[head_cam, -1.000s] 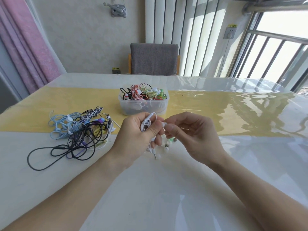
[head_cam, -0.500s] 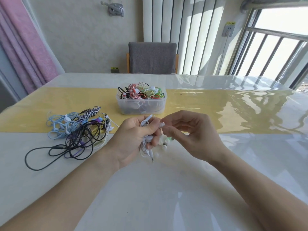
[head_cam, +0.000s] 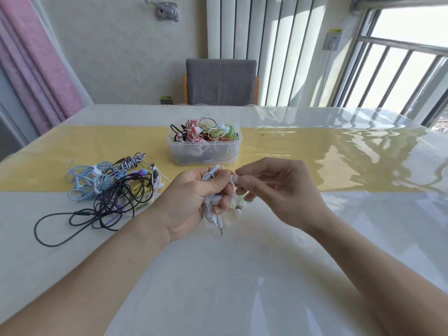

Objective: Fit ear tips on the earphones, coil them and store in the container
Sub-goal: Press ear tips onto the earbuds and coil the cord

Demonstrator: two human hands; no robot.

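Note:
My left hand (head_cam: 194,200) grips a bunched pair of white earphones (head_cam: 211,209); the cable loops out above my fingers and the jack plug hangs below my palm. My right hand (head_cam: 274,190) pinches a small white ear tip (head_cam: 234,178) right at my left fingertips, where an earbud is mostly hidden. Several loose ear tips (head_cam: 238,209) lie on the table under my hands. Beyond them stands a clear plastic container (head_cam: 204,151), filled with coiled earphones in red, green, white and black.
A tangle of uncoiled earphones (head_cam: 109,190), blue, black, purple and striped, lies on the table to the left. A yellow runner (head_cam: 303,161) crosses the glossy white table. A grey chair (head_cam: 220,81) stands at the far edge.
My hands have stayed together with the same grip, and the white cable bundle has slipped lower in my left hand, its jack now dangling below. The view has shifted slightly.

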